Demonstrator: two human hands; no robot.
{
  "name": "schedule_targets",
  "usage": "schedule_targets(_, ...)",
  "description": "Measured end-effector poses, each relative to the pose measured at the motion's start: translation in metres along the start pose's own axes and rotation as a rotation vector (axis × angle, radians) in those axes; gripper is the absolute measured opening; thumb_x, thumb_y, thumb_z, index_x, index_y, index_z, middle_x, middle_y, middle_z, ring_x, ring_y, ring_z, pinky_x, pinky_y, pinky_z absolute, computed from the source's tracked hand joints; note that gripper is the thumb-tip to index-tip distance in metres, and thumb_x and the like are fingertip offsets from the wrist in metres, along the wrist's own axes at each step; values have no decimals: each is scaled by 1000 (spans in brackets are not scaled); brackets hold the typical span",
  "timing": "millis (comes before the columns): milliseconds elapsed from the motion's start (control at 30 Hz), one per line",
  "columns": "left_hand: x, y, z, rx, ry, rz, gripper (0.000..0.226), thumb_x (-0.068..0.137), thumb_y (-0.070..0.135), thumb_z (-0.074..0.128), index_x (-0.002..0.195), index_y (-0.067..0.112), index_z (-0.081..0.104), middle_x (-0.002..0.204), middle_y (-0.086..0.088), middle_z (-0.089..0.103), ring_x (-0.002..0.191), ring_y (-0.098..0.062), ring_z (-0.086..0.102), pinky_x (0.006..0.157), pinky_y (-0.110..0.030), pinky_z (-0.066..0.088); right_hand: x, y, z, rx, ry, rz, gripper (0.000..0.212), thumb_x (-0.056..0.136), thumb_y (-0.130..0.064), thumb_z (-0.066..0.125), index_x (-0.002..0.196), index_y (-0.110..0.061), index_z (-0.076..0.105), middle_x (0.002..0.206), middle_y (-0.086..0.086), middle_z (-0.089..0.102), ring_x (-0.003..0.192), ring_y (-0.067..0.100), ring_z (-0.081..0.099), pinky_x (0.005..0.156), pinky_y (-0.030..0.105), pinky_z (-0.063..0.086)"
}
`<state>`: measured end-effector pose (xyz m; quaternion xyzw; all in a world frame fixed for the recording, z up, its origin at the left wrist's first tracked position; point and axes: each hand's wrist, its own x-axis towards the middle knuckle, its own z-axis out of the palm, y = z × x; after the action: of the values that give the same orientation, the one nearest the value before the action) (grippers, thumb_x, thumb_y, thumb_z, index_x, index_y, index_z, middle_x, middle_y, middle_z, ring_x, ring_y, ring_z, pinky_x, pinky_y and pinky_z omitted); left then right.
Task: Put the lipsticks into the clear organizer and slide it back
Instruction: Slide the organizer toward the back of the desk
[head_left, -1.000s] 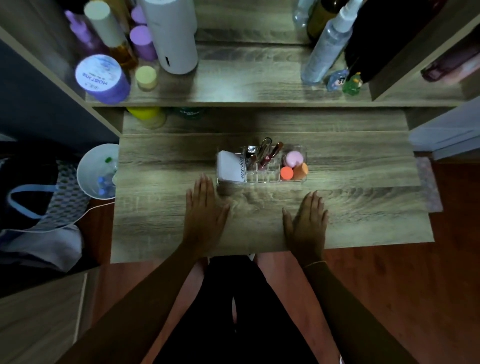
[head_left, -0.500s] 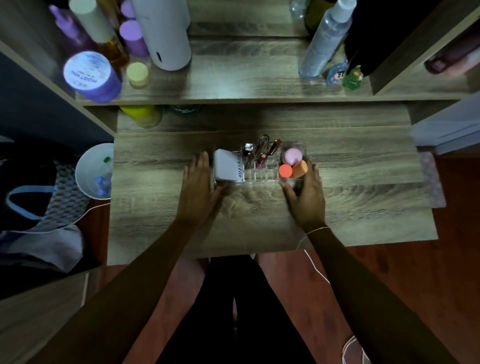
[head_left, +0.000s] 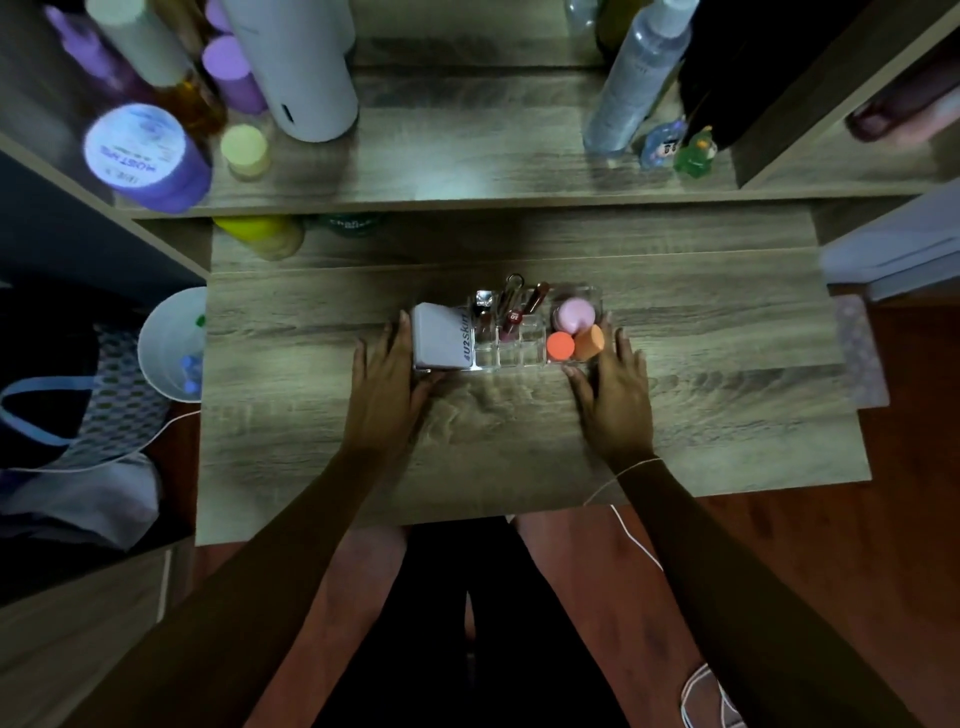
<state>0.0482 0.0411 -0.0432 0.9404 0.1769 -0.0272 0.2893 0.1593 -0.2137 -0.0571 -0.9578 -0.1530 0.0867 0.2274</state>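
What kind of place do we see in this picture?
Probably a dressing table at home: a clear organizer with lipsticks and makeup sponges, and a shelf of lotion and spray bottles.

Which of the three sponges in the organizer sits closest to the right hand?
The pointed orange sponge, beside the right hand; the round coral and pink ones lie farther left.

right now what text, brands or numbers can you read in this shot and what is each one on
"4U2Skin" on the side of the white box at the left end of the clear organizer.
"10" on the end of a lipstick standing in the organizer.
"MUST HAVE", upside down to this view, on the lid of the purple jar; the smaller print around it is too blurred to read.
White lettering on the green bottle under the shelf: blurred, unreadable.
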Motion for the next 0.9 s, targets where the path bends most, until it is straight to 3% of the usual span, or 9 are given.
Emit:
schedule_targets(200,5,16,5,5,12,16,88,86,70,15,148,9,7,155,-15,24,143,-25,20,118,-53,7,-1,9,-9,26,36,17,70,95,-53,35,151,-13,21,157,11,31,146,31,24,121,47,16)
schedule_targets(400,13,42,21,-3,-1,34,83,88,65,20,148,9,11,154,-16,25,142,-28,23,117,-55,9,3,33,-23,0,59,56,68,97,-46,44,151,-12,22,155,16,33,146,31,23,121,49,18)
schedule_targets(600,24,76,40,-23,7,68,83,88,67,16,147,8,15,151,-19,32,137,-31,31,115,-57,13,6,66,-38,-19,90,89,62,98,-44,39,147,-8,30,153,15,38,146,31,25,120,48,18)
schedule_targets(800,39,109,68,-69,20,89,77,92,48,45,149,17,4,150,-14,36,137,-29,33,114,-50,5,3,94,-49,-99,149,135,51,101,-26,40,145,-1,33,154,19,34,145,33,26,120,50,19)
schedule_targets(900,44,127,81,-58,29,108,78,92,41,52,149,20,2,151,-12,36,136,-28,33,115,-52,7,1,107,-55,-83,182,180,51,101,-24,39,145,1,33,154,20,34,144,35,28,119,53,20)
